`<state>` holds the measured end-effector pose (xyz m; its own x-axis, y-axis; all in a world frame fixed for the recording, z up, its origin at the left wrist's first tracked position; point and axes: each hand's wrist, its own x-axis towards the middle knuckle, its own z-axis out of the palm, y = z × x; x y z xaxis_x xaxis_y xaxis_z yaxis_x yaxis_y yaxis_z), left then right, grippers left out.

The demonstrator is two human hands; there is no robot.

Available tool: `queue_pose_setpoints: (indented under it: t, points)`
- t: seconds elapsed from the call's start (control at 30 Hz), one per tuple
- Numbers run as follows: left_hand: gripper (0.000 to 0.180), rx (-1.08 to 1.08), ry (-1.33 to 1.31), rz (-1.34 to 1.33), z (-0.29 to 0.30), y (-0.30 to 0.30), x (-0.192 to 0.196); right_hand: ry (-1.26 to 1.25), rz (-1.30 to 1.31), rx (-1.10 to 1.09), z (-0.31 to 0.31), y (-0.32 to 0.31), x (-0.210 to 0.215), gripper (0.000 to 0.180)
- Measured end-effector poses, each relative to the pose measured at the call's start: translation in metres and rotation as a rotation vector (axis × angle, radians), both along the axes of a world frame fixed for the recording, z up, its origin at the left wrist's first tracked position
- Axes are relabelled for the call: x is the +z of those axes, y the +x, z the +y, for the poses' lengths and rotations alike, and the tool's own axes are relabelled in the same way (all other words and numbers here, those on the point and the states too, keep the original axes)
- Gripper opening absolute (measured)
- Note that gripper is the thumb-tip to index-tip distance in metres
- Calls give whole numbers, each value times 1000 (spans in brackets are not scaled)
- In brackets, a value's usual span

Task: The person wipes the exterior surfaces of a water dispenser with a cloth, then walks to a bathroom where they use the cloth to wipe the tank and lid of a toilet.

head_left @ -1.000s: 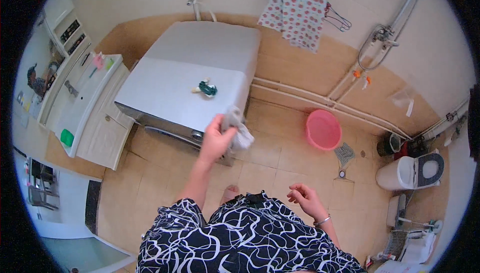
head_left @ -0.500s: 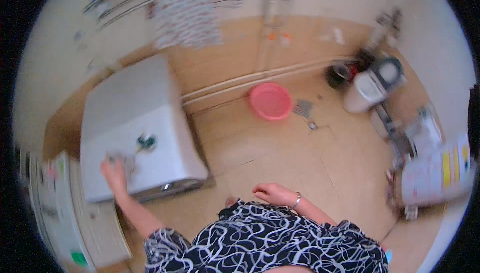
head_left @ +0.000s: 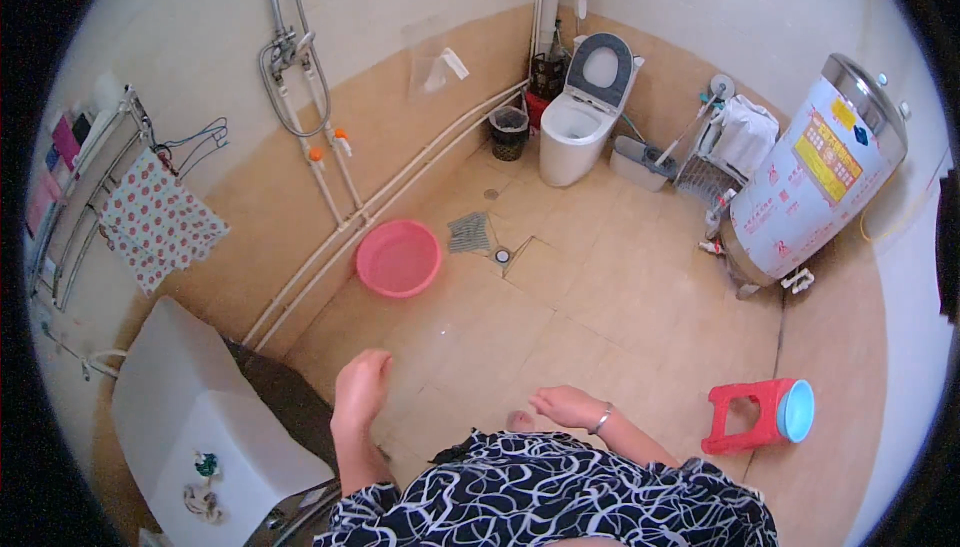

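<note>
My left hand (head_left: 362,387) is raised in front of my body at the lower left, its fingers curled in and no object showing in them. Lower and to the right, my right hand (head_left: 568,405) hangs near my waist with relaxed, slightly bent fingers and holds nothing; a bracelet (head_left: 601,417) circles that wrist. Left of my left hand stands a white washing machine (head_left: 190,377), apart from it. On its lid lie a small green and white item (head_left: 206,465) and a crumpled greyish cloth (head_left: 203,503).
A pink basin (head_left: 399,259) sits on the tiled floor beside wall pipes. A floor drain (head_left: 502,257) lies near a grey mat (head_left: 468,233). Farther back are a toilet (head_left: 575,137) and a black bin (head_left: 509,134). To the right stand a wrapped tank (head_left: 805,182) and a red stool (head_left: 745,415).
My view has swung to the right. My left hand has left the washing machine's lid and come in front of my body. The green item and cloth stay on the lid.
</note>
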<state>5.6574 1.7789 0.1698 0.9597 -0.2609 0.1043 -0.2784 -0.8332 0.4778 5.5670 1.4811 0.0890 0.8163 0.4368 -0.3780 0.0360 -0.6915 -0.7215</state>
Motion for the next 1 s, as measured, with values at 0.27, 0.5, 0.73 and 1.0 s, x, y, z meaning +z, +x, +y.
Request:
queue_pose_setpoints:
  t: [0.27,0.5,0.73,1.0]
  points:
    - [18,-301,-30,215,-119,74,-18,-140,49,-398,-117,19,-9,28]
    - [21,-195,209,303,-152,165,-38,-28,37,-277,-148,118,-32,26]
    - [23,-190,336,299,-232,291,-46,-133,124,-255,-190,226,-18,24]
    - [28,-509,429,532,-302,355,-78,-183,142,-540,-260,310,-36,23]
